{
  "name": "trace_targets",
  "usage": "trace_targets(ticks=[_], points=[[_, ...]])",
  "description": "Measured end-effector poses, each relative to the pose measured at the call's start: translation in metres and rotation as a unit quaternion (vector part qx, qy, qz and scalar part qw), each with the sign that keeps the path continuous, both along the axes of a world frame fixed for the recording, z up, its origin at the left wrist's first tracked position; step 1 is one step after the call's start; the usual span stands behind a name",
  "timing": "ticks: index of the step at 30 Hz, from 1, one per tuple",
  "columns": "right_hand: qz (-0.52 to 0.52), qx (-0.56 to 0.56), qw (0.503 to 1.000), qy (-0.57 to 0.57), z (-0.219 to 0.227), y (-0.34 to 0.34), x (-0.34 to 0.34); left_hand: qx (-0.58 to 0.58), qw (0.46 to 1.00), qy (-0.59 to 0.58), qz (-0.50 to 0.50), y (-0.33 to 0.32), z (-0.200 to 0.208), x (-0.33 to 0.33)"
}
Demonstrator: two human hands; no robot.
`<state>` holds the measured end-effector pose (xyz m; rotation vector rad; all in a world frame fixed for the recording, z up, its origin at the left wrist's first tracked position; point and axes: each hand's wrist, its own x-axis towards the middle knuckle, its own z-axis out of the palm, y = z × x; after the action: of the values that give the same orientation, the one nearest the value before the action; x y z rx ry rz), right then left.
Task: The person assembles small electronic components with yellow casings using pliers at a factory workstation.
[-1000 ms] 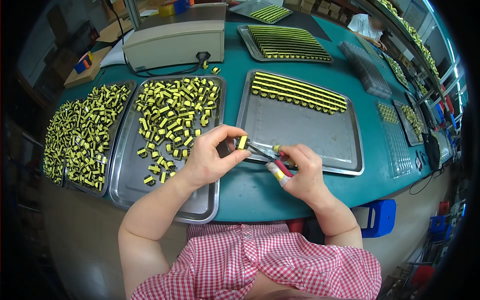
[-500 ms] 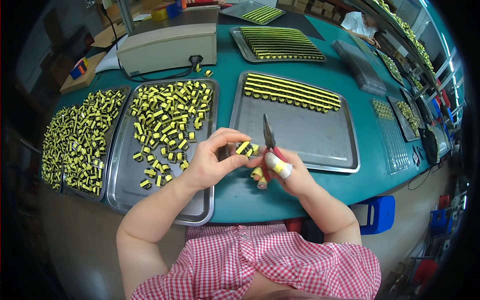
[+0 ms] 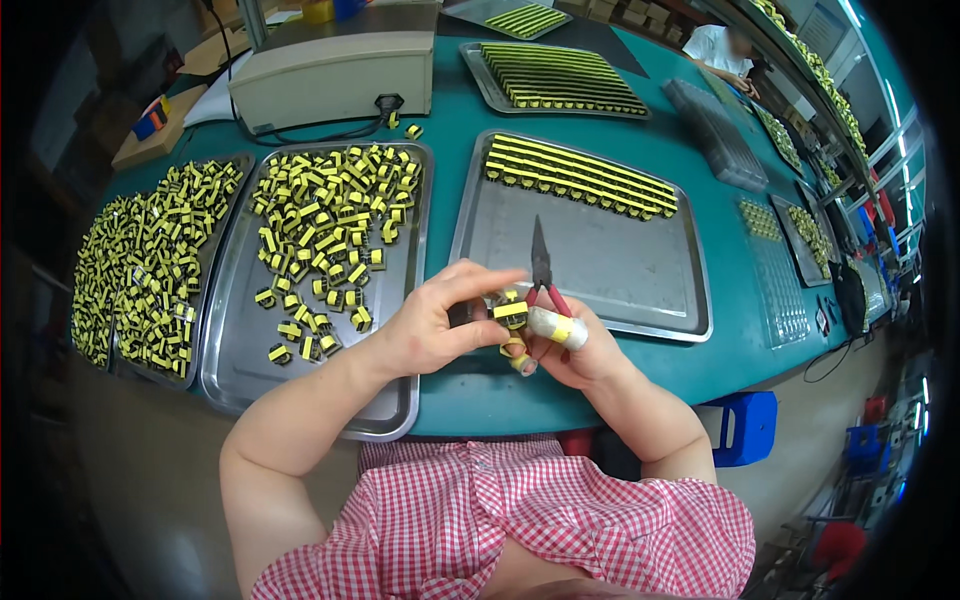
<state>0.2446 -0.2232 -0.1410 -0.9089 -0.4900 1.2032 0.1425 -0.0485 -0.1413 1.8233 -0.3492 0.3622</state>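
Observation:
My left hand (image 3: 435, 318) pinches a small yellow-and-black transformer (image 3: 510, 314) between thumb and fingers, over the table's front part. Close against it on the right, my right hand (image 3: 592, 352) is closed round red-handled long-nose pliers (image 3: 541, 262), whose dark jaws point away from me. White and yellow tape wraps my right thumb (image 3: 557, 327), and other fingers of that hand carry yellowish wraps. The thumb lies right beside the transformer; whether other right fingers touch it is hidden. Beyond my hands is a metal tray (image 3: 600, 290) with rows of like transformers (image 3: 580, 178) along its far side.
Left of my hands, a metal tray (image 3: 385, 405) holds loose transformers (image 3: 325, 215); fuller trays stand farther left. A beige machine (image 3: 335, 88) with a black cable sits behind. Another tray of rows (image 3: 560, 80) lies at the back. Clear plastic trays (image 3: 715, 135) and a seated person (image 3: 722, 50) are at right.
My left hand has shifted slightly right with the transformer, which now sits closer to the right thumb and shows its yellow band squarely. The view has shifted a little.

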Motion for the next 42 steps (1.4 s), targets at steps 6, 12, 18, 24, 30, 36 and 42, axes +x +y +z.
trace_targets(ticks=[6, 12, 18, 24, 30, 36, 42], points=[[-0.145, -0.03, 0.96, -0.238, 0.005, 0.0, -0.011, -0.214, 0.959, 0.183, -0.026, -0.003, 0.008, -0.006], [-0.207, 0.072, 0.687, -0.693, 0.006, 0.005, -0.012, -0.291, 0.943, 0.158, -0.029, -0.005, -0.001, -0.002], [-0.25, 0.12, 0.632, -0.724, 0.0, 0.01, -0.016, -0.289, 0.948, 0.131, -0.036, -0.008, 0.004, -0.005], [-0.254, 0.122, 0.6, -0.748, 0.005, 0.011, -0.019, -0.277, 0.953, 0.115, -0.054, -0.01, 0.007, -0.009], [-0.25, 0.108, 0.587, -0.762, 0.008, 0.01, -0.021, -0.239, 0.963, 0.111, -0.062, -0.009, 0.008, -0.01], [-0.242, 0.103, 0.587, -0.766, 0.008, 0.011, -0.023, -0.229, 0.963, 0.125, -0.068, -0.008, 0.007, -0.011], [-0.218, 0.098, 0.596, -0.767, 0.008, 0.011, -0.023, -0.202, 0.969, 0.127, -0.061, -0.009, 0.003, -0.009]])
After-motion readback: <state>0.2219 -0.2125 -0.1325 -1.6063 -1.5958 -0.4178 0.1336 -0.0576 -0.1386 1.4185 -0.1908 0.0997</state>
